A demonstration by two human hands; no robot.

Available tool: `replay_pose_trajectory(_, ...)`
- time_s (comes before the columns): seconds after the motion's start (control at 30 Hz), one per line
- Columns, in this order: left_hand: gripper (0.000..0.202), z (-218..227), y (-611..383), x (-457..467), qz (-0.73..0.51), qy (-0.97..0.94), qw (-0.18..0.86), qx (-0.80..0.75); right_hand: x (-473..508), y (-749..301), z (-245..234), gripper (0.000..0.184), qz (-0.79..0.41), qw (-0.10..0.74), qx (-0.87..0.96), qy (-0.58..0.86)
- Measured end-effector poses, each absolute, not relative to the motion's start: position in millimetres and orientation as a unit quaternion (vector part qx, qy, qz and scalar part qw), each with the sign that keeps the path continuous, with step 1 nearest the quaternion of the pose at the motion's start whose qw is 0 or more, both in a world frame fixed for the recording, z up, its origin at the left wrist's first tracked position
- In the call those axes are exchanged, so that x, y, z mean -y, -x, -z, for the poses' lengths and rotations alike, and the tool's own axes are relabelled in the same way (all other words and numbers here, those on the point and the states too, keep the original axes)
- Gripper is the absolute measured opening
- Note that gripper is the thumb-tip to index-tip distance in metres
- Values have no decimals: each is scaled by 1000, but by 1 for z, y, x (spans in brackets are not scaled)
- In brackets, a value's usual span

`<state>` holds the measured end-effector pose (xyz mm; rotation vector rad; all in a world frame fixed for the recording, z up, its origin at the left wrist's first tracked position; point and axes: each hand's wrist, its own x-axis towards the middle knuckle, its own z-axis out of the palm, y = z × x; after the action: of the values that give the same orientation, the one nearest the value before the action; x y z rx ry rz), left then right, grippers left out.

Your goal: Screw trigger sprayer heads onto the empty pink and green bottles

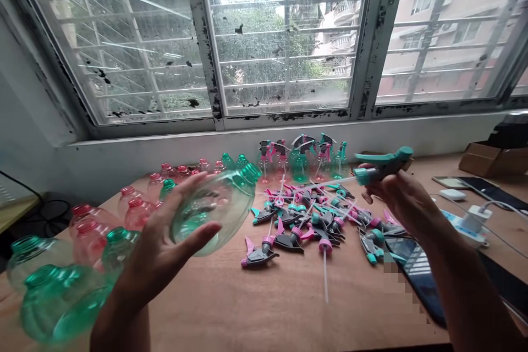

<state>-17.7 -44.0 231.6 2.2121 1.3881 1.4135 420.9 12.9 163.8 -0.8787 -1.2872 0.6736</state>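
My left hand (165, 247) is wrapped round a clear green plastic bottle (218, 203), held on its side above the wooden table (268, 302) with its open neck pointing right. My right hand (402, 198) grips a teal spray trigger head (381, 165), whose thin dip tube (330, 182) points left toward the bottle's neck. The tube tip and the neck are apart. A pile of loose trigger heads (313, 220) in pink, teal and dark grey lies on the table between my hands.
Several empty pink and green bottles (94, 231) crowd the table's left side. Assembled spray bottles (305, 159) stand along the wall under the window. At the right lie a phone (416, 275), a power strip with a charger (470, 220) and a cardboard box (490, 159).
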Motion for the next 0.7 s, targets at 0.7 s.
replay_pose_trajectory(0.7, 75, -224, 19, 22, -345, -800, 167, -461, -164, -383, -109, 35, -386, 333, 579, 636)
